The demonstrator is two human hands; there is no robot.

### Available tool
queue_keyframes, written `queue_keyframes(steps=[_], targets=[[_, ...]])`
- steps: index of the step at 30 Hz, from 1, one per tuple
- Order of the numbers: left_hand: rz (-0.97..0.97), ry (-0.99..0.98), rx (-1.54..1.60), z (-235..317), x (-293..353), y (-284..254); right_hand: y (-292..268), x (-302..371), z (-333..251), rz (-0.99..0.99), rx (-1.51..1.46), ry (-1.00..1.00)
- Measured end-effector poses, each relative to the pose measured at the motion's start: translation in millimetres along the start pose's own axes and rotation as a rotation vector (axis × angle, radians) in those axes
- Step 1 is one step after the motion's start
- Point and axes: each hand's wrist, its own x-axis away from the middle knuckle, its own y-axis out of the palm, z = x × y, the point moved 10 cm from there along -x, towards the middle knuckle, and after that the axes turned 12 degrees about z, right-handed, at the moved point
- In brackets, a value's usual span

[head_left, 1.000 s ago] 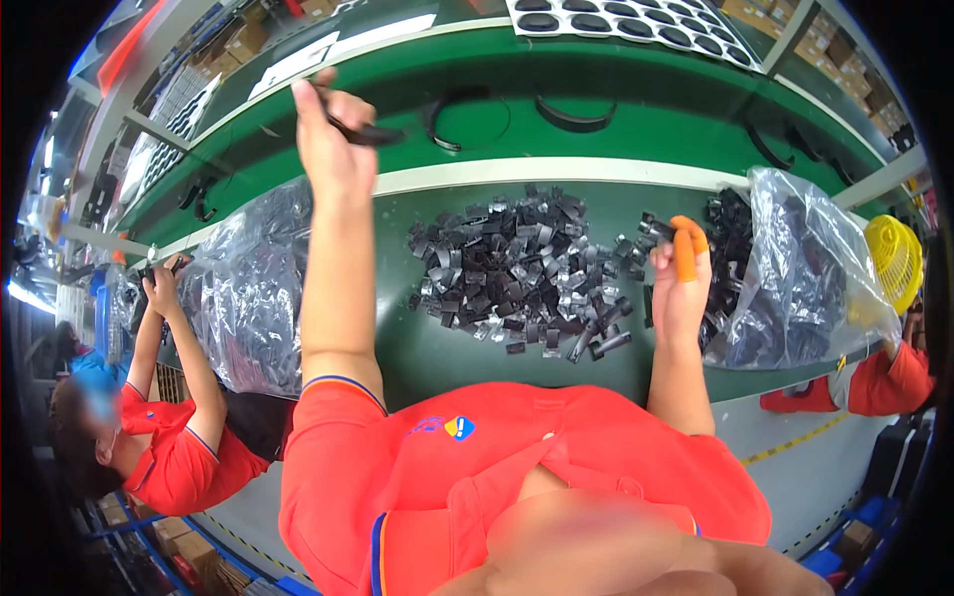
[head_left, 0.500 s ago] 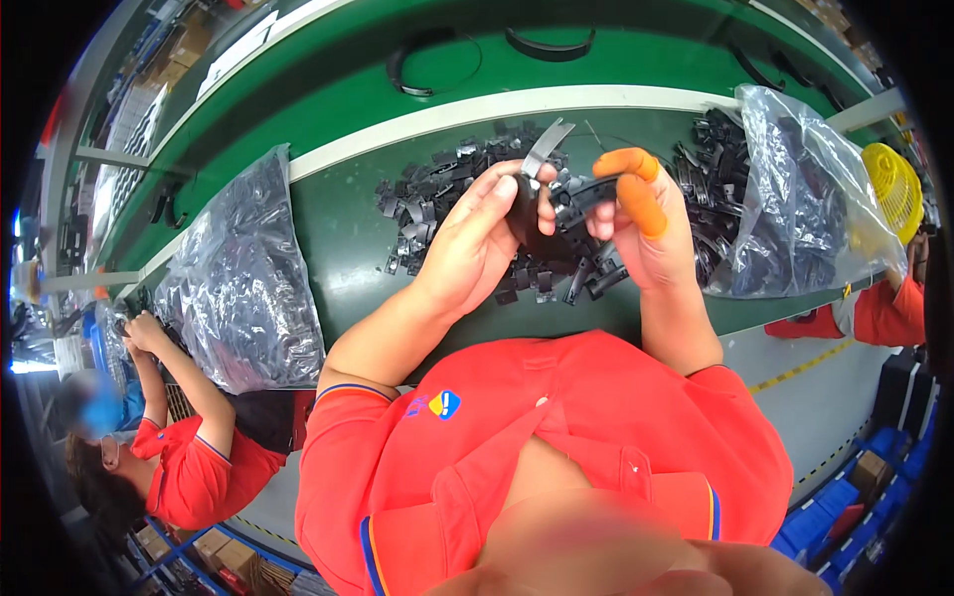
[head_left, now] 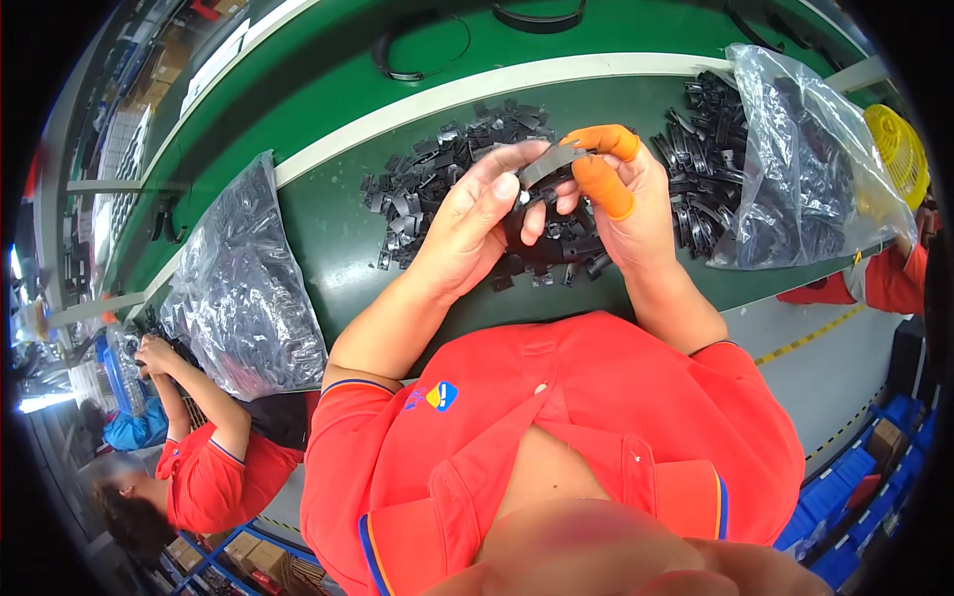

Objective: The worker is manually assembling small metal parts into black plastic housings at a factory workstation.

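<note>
My left hand is closed on a black curved plastic part, mostly hidden by the fingers. A flat grey strip sticks up from this part, slanting away to the right. My right hand wears orange finger covers on the thumb and forefinger. These two fingers pinch the far end of the strip. Another dark piece between the hands is too covered to make out. Below and behind both hands lies a loose pile of small black plastic parts on the green table.
A second heap of black curved pieces lies to the right, beside a clear bag of dark parts. Another filled bag is at left. Black bands rest on the far shelf. A co-worker works at left; a yellow basket stands far right.
My right hand has moved from the black curved piece up to the tip of the grey strip and now pinches it. The view has shifted slightly.
</note>
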Motion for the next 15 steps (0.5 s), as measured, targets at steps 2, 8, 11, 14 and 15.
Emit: queue_keyframes(steps=[2, 8, 11, 14, 15], targets=[[0.010, -0.014, -0.042, -1, -1, 0, -2, 0, 0, 0.011, -0.012, -0.012], [0.035, -0.058, -0.073, -6, -5, -11, -6, -1, 36, -0.074, -0.115, 0.206], [0.049, -0.064, -0.069, -7, -3, -13, -7, -3, 44, -0.184, -0.015, 0.232], [0.074, -0.060, -0.098, -4, -3, -9, -5, -6, 43, -0.157, 0.110, 0.204], [0.073, -0.062, -0.096, -6, -4, -11, -12, -10, 37, -0.015, 0.168, 0.168]])
